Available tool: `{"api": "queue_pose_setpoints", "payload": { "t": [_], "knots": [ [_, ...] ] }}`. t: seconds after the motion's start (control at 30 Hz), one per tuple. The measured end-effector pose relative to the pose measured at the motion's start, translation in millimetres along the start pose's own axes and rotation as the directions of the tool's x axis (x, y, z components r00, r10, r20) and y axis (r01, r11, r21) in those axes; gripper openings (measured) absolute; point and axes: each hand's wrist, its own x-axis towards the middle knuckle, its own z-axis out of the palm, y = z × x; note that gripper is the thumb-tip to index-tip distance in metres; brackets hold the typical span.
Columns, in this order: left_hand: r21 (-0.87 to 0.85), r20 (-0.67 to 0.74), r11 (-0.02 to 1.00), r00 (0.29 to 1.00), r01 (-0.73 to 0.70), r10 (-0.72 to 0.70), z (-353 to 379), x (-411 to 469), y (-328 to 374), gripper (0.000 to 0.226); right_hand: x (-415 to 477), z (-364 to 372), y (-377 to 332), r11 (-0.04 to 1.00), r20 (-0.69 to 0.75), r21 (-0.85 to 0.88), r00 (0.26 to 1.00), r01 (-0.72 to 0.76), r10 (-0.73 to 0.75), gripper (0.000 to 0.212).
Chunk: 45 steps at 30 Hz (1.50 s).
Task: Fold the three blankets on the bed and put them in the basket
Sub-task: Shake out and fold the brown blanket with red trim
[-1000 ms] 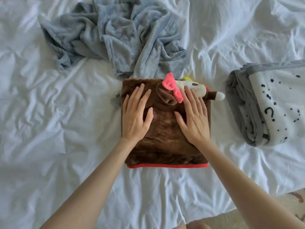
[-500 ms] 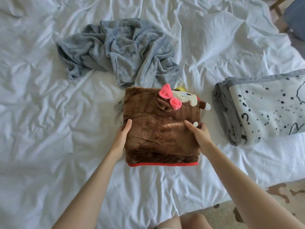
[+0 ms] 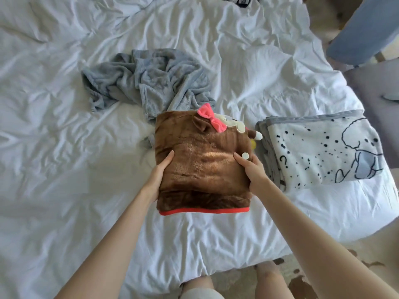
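A folded brown plush blanket (image 3: 203, 167) with a red edge, a pink bow and a cartoon face sits in the middle of the white bed (image 3: 54, 158). My left hand (image 3: 158, 175) grips its left side, thumb on top, fingers hidden under it. My right hand (image 3: 251, 171) grips its right side the same way. A crumpled grey-blue blanket (image 3: 149, 80) lies unfolded just behind it. A folded white blanket (image 3: 321, 147) with black dots, a drawn figure and grey trim lies to the right. No basket is in view.
A blue padded chair (image 3: 367, 33) stands beyond the bed's far right corner. The bed's near edge runs just above my knees (image 3: 200, 285), with patterned floor (image 3: 302, 283) below it. A dark object (image 3: 244, 1) lies at the far edge.
My hands went from lying flat on top of the brown blanket to gripping its two sides. The view has pulled back and the brown blanket's near edge looks raised.
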Motion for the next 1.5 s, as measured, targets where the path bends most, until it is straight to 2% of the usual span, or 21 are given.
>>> {"api": "queue_pose_setpoints", "payload": {
  "t": [0.1,0.33,0.5,0.6,0.77,0.9,1.0,1.07,1.17,1.23,1.27,1.33,1.37,1.4,1.47,1.5],
  "knots": [
    [0.025,-0.009,0.997,0.997,-0.073,0.073,38.2,-11.9,5.6,0.066,-5.6,-31.8,-25.3,0.997,0.034,0.008,0.997,0.075,-0.075,0.031],
    [0.077,-0.084,0.98,0.978,-0.184,0.191,167.4,-13.5,-10.7,0.079,1.4,-141.3,-96.0,0.97,0.011,-0.058,0.972,0.237,-0.236,0.02],
    [0.088,-0.128,0.964,0.957,-0.252,0.262,276.2,-5.1,-30.9,0.075,19.3,-232.3,-148.9,0.946,-0.001,-0.079,0.949,0.314,-0.315,0.021],
    [0.084,-0.106,0.947,0.942,-0.31,0.318,322.3,2.3,-34.8,0.069,28.9,-270.0,-168.6,0.938,-0.018,-0.066,0.94,0.34,-0.342,0.026],
    [0.158,-0.077,0.952,0.958,-0.263,0.278,389.1,28.8,-57.1,0.071,55.2,-340.7,-187.1,0.951,-0.06,-0.101,0.952,0.293,-0.299,0.031],
    [0.34,-0.143,0.933,0.973,-0.121,0.179,413.7,48.1,-87.4,0.065,82.9,-375.6,-175.5,0.945,-0.076,-0.248,0.968,0.214,-0.239,0.032],
    [0.469,-0.229,0.882,0.958,-0.048,0.174,419.9,58.2,-99.4,0.07,97.1,-388.5,-170.2,0.894,-0.076,-0.366,0.949,0.26,-0.307,0.029],
    [0.549,-0.246,0.835,0.944,-0.049,0.218,421.9,62.3,-98.8,0.067,101.3,-390.6,-171.1,0.858,-0.109,-0.401,0.913,0.321,-0.392,0.021],
    [0.678,-0.212,0.73,0.927,-0.09,0.311,427.5,63.3,-91.0,0.066,102.6,-386.6,-173.1,0.847,-0.182,-0.409,0.878,0.341,-0.442,0.023],
    [0.759,-0.241,0.64,0.862,-0.12,0.447,431.6,60.6,-83.3,0.067,101.4,-384.1,-174.0,0.823,-0.211,-0.464,0.861,0.328,-0.463,0.035],
    [0.811,-0.227,0.564,0.804,-0.156,0.549,433.6,59.1,-78.8,0.066,100.5,-383.5,-175.4,0.782,-0.216,-0.511,0.828,0.356,-0.518,0.043],
    [0.906,-0.081,0.33,0.655,-0.266,0.751,437.3,59.1,-70.7,0.062,99.7,-379.3,-181.0,0.608,-0.144,-0.626,0.694,0.488,-0.705,0.056],
    [0.929,0.027,0.199,0.593,-0.313,0.805,439.7,61.1,-67.5,0.061,99.4,-374.6,-184.5,0.499,-0.068,-0.674,0.627,0.545,-0.776,0.06],
    [0.939,0.132,0.079,0.563,-0.334,0.816,442.9,64.2,-65.6,0.06,99.8,-368.8,-187.1,0.404,0.017,-0.708,0.586,0.579,-0.81,0.064],
    [0.945,0.279,-0.107,0.585,-0.311,0.761,446.9,74.0,-67.6,0.061,102.9,-357.0,-185.9,0.253,0.172,-0.771,0.574,0.584,-0.8,0.067],
    [0.945,0.31,-0.162,0.617,-0.285,0.724,446.4,79.7,-70.8,0.061,106.5,-352.6,-181.6,0.182,0.233,-0.804,0.581,0.567,-0.78,0.067]
  ]
}}
